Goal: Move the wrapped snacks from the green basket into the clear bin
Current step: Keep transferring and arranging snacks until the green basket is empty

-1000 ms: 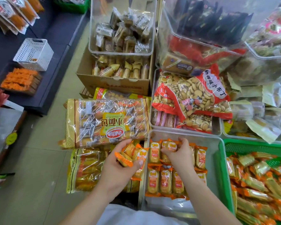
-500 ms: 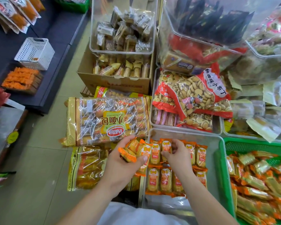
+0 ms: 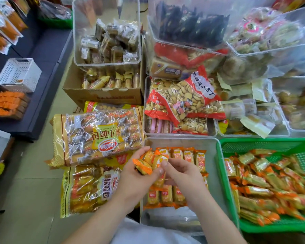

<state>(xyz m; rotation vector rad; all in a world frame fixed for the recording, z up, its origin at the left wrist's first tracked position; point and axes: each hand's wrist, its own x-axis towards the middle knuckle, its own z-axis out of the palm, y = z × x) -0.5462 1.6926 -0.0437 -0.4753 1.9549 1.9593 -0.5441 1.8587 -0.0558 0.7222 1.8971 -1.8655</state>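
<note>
Fingers [image 3: 145, 150] of the left hand [image 3: 136, 180] are curled round a small bunch of wrapped snacks [image 3: 148, 162], with the thumb pressed across the front. The bunch is held just over the left rim of the clear bin [image 3: 217, 173] at six o'clock. The right hand [image 3: 185, 175] sits close in at five o'clock, and its thumb and forefinger look pinched on the nearest packet of that bunch.

These packets look featherweight, probably soft cake inside, so a hard squeeze would likely crush them. The film is glossy and crinkly, and I'd call it slippery when several are stacked in one palm. The flat crimped orange ends look like the best place to pinch, or a light hold across the long sides.

Each packet is a short oblong in gold-and-orange film with saw-toothed seams. Two neat rows already lie side by side on the bin floor, one at twelve o'clock from the hands and one partly under them. The bin is hard see-through plastic with rounded corners.

At four o'clock the green basket [image 3: 264, 140], stiff plastic mesh, holds a loose jumbled heap of the same packets, so plenty remains. At nine o'clock lie big bread bags [image 3: 95, 136] in shiny cellophane, and at eleven o'clock there's a cardboard box [image 3: 102, 95].
</note>
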